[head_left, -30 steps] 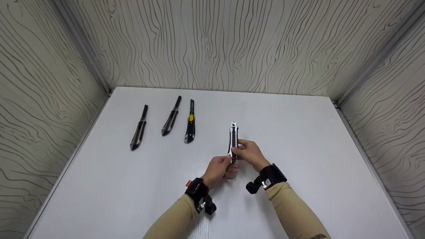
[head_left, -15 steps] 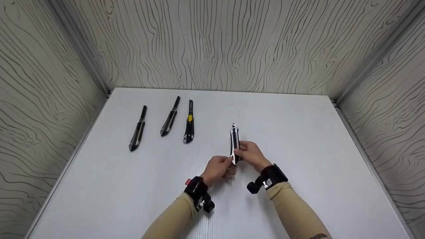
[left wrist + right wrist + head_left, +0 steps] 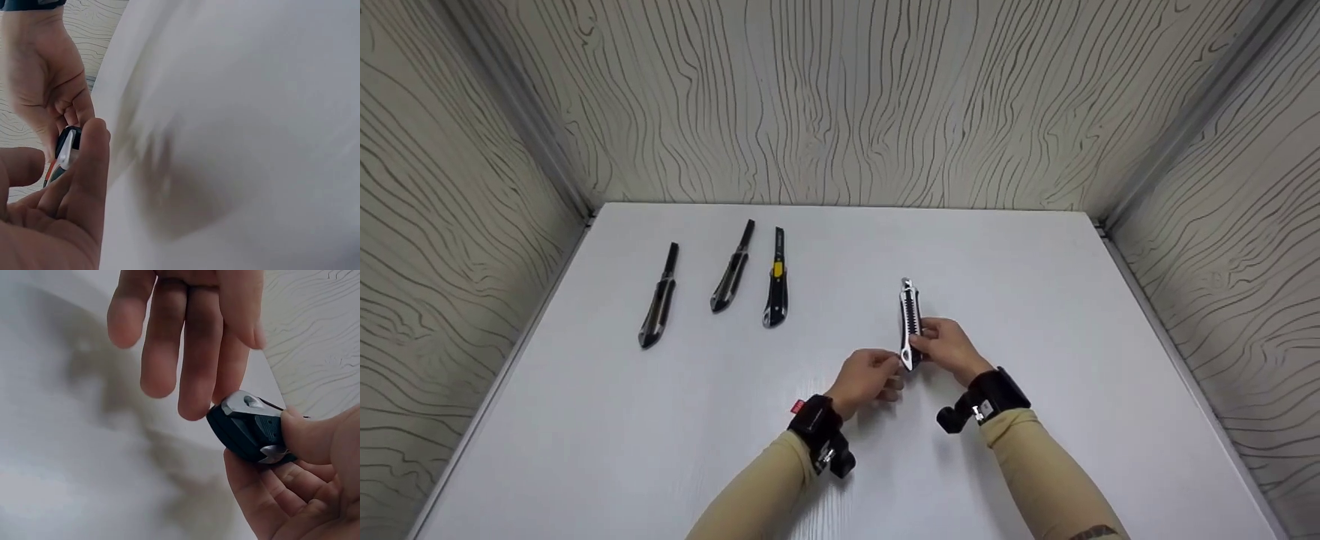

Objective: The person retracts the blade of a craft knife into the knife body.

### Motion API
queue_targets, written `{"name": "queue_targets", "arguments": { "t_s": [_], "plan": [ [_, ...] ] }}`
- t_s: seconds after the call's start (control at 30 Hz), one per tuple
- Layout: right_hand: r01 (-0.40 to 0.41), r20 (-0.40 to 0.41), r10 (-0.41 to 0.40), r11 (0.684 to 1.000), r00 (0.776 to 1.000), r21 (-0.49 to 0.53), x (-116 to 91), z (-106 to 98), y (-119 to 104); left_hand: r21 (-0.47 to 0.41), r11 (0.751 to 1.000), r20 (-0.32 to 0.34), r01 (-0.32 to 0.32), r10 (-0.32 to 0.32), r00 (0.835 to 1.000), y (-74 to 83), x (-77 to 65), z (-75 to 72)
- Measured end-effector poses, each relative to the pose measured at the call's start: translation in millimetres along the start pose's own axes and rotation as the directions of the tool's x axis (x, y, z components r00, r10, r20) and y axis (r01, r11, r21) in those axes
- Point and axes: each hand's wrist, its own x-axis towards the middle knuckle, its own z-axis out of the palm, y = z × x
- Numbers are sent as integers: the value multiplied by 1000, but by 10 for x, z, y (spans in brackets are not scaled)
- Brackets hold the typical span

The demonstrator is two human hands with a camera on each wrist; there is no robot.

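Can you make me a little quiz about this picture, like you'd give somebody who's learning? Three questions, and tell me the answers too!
1. Count them: how many knives are lying on the white table?
2. True or false: of those lying down, the knife with the yellow part is farthest to the person's right.
3. Which hand is gripping the silver-and-black knife, the person's left or right?

Key:
1. Three.
2. True.
3. The right hand.
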Motion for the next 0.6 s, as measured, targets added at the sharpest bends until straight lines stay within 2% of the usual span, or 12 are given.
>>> {"name": "queue_targets", "arguments": {
  "t_s": [0.33,0.6],
  "plan": [
    [-19,-18,19,999,1000,-26,-49,-322,79,54,999,60,0,-3,998,55,118,188],
    [-69,-62,65,995,996,-73,-63,-697,141,96,995,81,-10,2,997,65,102,173]
  ]
}}
